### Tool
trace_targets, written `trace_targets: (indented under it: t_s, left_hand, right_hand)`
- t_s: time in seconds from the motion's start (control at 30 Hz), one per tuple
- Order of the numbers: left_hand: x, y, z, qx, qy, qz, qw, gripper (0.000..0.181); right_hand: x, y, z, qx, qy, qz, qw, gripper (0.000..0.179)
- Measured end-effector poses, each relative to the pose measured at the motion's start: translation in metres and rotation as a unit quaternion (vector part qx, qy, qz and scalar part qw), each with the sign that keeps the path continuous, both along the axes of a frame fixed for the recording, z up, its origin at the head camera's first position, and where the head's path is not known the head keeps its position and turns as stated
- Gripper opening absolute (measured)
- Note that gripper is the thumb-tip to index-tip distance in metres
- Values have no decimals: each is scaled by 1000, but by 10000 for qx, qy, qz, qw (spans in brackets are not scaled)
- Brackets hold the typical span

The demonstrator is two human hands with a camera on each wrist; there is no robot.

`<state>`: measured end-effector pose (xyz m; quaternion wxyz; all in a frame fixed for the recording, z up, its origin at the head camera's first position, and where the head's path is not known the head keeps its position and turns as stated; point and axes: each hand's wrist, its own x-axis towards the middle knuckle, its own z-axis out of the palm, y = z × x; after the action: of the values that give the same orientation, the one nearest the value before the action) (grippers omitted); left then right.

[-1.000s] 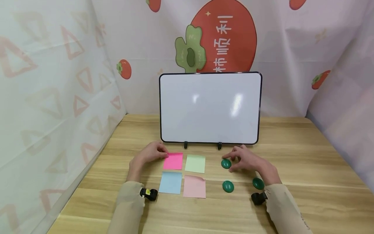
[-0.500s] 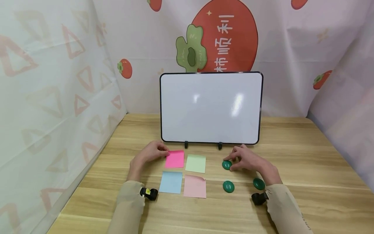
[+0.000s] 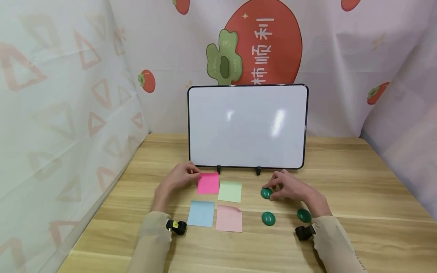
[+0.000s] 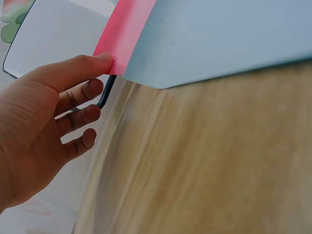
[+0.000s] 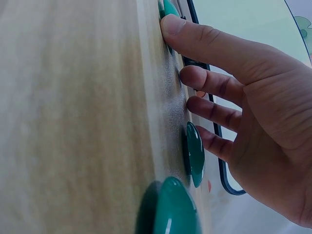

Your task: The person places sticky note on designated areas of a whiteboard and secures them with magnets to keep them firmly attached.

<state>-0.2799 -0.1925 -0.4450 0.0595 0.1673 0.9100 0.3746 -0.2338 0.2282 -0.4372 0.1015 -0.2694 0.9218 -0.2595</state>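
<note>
A bright pink sticky note (image 3: 208, 183) is pinched at its upper left corner by my left hand (image 3: 179, 175); in the left wrist view, the thumb lies on the note's pink face (image 4: 124, 34). The note slants up off the table beside a pale green sticky note (image 3: 230, 192). Around a glossy green round magnet (image 3: 266, 193), the thumb and index finger of my right hand (image 3: 290, 185) are curled, gripping it at its edges on the table. From the right wrist, the thumb partly covers this magnet (image 5: 170, 8).
Blue (image 3: 200, 213) and light pink (image 3: 229, 218) sticky notes lie nearer me. Two more green magnets (image 3: 268, 218) (image 3: 304, 215) lie by my right wrist. A black-framed whiteboard (image 3: 247, 127) stands on small black feet (image 3: 258, 171) behind both hands.
My left hand has carried the bright pink note a little rightward and toward the whiteboard. My right hand has stayed at the same magnet.
</note>
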Motion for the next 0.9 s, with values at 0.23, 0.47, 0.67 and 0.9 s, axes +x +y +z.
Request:
trace_targets:
  t_s: [0.23, 0.47, 0.67, 0.9]
  left_hand:
    - [-6, 5, 10, 14, 511, 111, 9986, 11]
    - [-14, 14, 22, 95, 942, 242, 9952, 13]
    - [-21, 14, 31, 71, 1246, 307, 9917, 13]
    - [-33, 12, 44, 150, 1513, 310, 9879, 15]
  right_hand:
    - [-1, 0, 0, 34, -12, -7, 10000, 37]
    - [-1, 4, 1, 136, 176, 172, 9996, 36]
    - [-3, 4, 0, 54, 180, 227, 9996, 36]
    - [-2, 3, -2, -51, 203, 257, 9995, 35]
